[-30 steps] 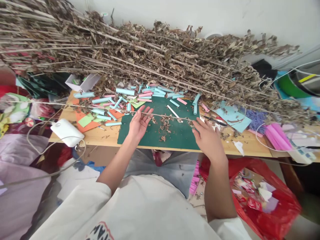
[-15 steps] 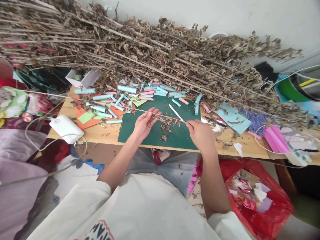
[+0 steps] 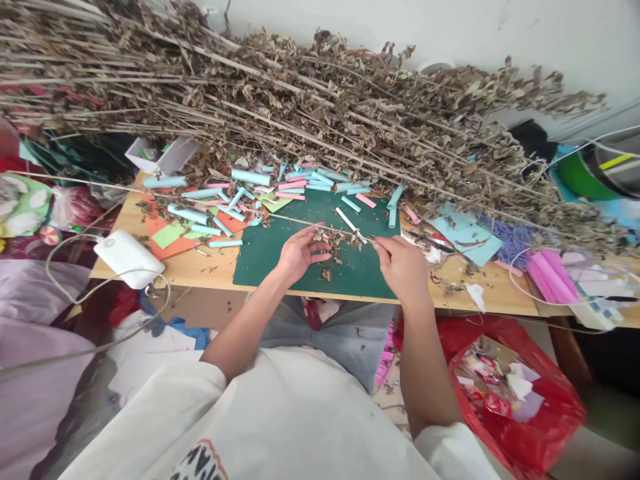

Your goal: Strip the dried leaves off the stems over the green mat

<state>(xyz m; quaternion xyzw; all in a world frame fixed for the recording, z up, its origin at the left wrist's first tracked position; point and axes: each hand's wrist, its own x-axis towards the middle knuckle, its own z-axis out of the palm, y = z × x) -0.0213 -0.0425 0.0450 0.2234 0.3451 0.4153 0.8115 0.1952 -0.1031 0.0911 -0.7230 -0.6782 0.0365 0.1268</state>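
Observation:
A thin dried plant stem (image 3: 290, 219) runs slantwise over a dark green cutting mat (image 3: 270, 263). My right hand (image 3: 405, 270) is closed round its right end, thumb and forefinger pinching it. Farther left, my left hand (image 3: 300, 253) has its upper fingertips closed at the stem, while the lower fingers curve loosely apart beneath. Crumpled brown leaves (image 3: 337, 248) hang between the hands, and leaf bits lie on the mat. Just behind them is a white paper strip (image 3: 350, 225). The stem's left part reaches past the paper rolls, out over the table's left edge.
A big heap of dried stalks (image 3: 300, 100) spans the back. Several blue and pink paper rolls (image 3: 250, 177) lie before it. At left sits a white power bank (image 3: 129, 259) with a cable; at right, pink paper (image 3: 550, 277). A red plastic bag (image 3: 555, 413) holds scraps below.
My left hand has shifted right along the stem, closer to my right hand, and its fingers have curled in. My right hand stays nearly in place. The leaves are bunched closer to the right end.

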